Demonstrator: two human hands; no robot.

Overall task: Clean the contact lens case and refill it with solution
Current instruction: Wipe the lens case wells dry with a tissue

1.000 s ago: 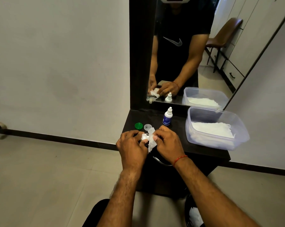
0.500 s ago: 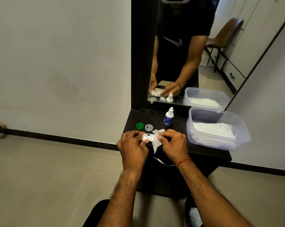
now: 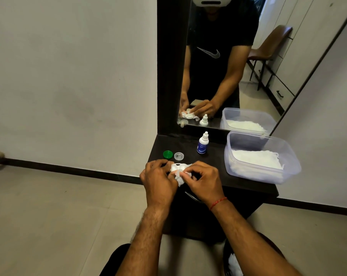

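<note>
My left hand [image 3: 158, 181] holds the white contact lens case [image 3: 177, 167] over the front edge of the dark shelf [image 3: 236, 185]. My right hand [image 3: 203, 181] pinches a crumpled white tissue [image 3: 181, 179] against the case. The case is mostly hidden by my fingers and the tissue. Its two caps lie loose on the shelf behind my hands: a green cap [image 3: 167, 154] and a clear cap [image 3: 179, 155]. A small white solution bottle [image 3: 202, 143] with a blue label stands upright further back, its cap on.
A clear plastic tub [image 3: 288, 156] of white tissues sits at the right of the shelf. A mirror [image 3: 228, 56] rises behind the shelf and reflects my arms. A bin with used tissue [image 3: 234, 264] stands on the floor at the lower right.
My right hand has shifted the tissue across the case, from sticking up between my hands to being pressed down at its right side. The left hand's grip stayed the same.
</note>
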